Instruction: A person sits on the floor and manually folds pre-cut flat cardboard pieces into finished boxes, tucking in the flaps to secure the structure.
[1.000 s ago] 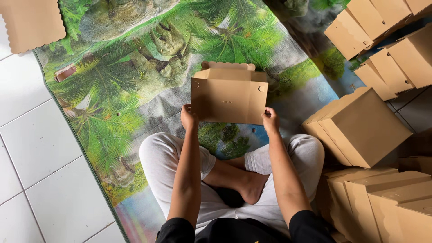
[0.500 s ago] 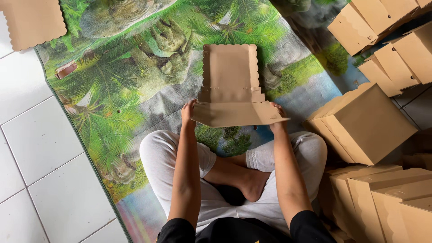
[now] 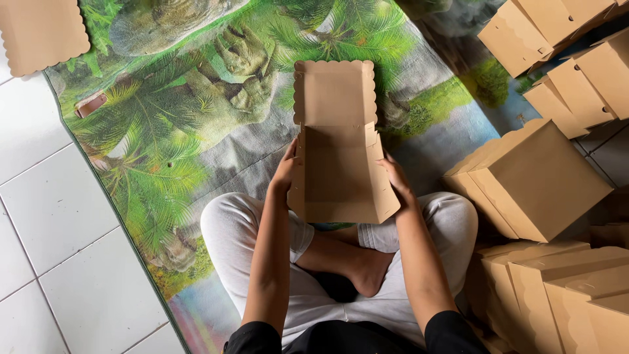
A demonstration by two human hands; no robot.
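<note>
Brown cardboard box sits open between the person's 2 hands, held up just above their crossed legs. Its lid with the wavy edge is flipped back and points away from the person, over the mat. You can see right down into the bare inside of the box.

The left hand is pressed flat on the left wall of the box, with its grip closed on that wall. The right hand does the same on the right wall, fingers laid along the side flap. Both hands touch the box.

Half a second ago the box was tipped more, with its front wall facing the camera and the lid standing up behind it. 1 second ago the box was shut up tighter and looked like a small block held by its bottom corners. Now it is laid back more and opened wide. The hands have slid from the bottom corners up to the side walls.

The person sits on a green mat with palm trees printed on it. The mat lies on a white tiled floor. A pile of folded brown boxes is stacked near the right knee. 1 flat piece of cardboard lies at the far left corner of the mat.
</note>
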